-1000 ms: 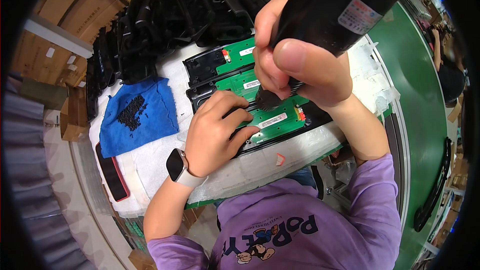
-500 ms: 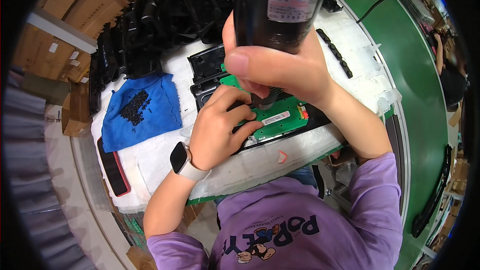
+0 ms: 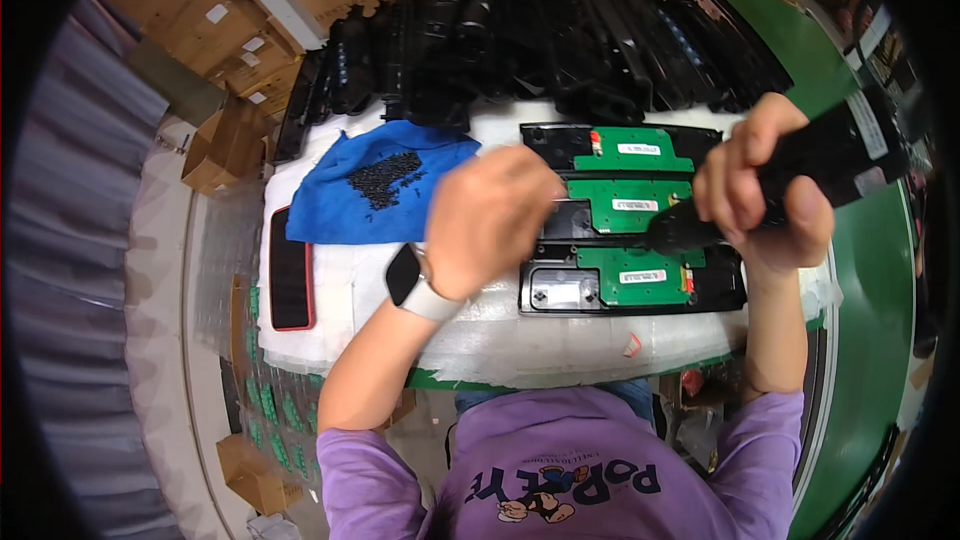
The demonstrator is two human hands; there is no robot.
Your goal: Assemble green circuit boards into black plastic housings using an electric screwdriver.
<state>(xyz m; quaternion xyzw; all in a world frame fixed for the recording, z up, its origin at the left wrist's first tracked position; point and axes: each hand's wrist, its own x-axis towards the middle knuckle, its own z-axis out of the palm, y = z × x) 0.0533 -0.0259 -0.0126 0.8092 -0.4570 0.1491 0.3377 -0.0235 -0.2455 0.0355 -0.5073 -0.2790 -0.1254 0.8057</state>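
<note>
My right hand (image 3: 760,190) grips a black electric screwdriver (image 3: 830,155), tilted sideways with its tapered nose (image 3: 675,228) over the panels. Three black plastic panels (image 3: 720,295) lie stacked front to back, each carrying a green circuit board (image 3: 640,295) with a white label. The nose hides part of the space between the middle and near boards. My left hand (image 3: 490,215), wearing a watch, is between the panels' left ends and a blue cloth (image 3: 335,210). Motion blurs its fingers, so whether it holds anything is unclear. Small black screws (image 3: 385,178) lie heaped on the cloth.
A long pile of black plastic parts (image 3: 520,40) spans the back of the white-covered table. At the left edge lies a red-rimmed phone (image 3: 292,275). Cardboard boxes (image 3: 215,25) stand behind, and a green surface (image 3: 875,290) runs along the right.
My right hand has lifted and tipped the screwdriver, swinging its body to the right. My left hand has left the near board and moved toward the cloth. The head view has shifted too.
</note>
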